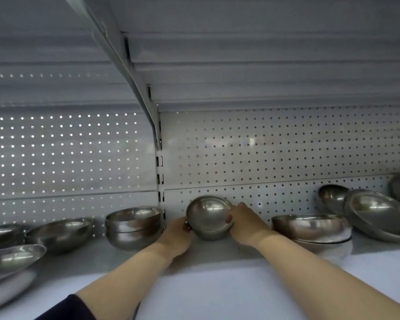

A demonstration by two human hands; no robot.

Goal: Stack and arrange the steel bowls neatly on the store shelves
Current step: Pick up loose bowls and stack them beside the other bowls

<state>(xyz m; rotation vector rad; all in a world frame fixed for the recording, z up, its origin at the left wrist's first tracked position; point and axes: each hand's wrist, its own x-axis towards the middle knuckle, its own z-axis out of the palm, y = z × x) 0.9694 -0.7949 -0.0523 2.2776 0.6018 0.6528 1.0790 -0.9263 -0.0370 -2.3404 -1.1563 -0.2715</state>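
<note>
1. Both hands grasp one steel bowl (209, 214) at the back of the shelf (217, 285): left hand (178, 236) on its left rim, right hand (245, 224) on its right rim, thumb over the edge.
2. That bowl is tilted, its mouth facing out toward the camera, its base toward the pegboard (275, 146).
3. Left of it: a stack (133, 227) of two upright bowls, then about four more bowls; those at the edge are blurred.
4. Right of it: a low stack (310, 229), count unclear, then about three bowls leaning on the pegboard.
5. No writing can be read.
</note>
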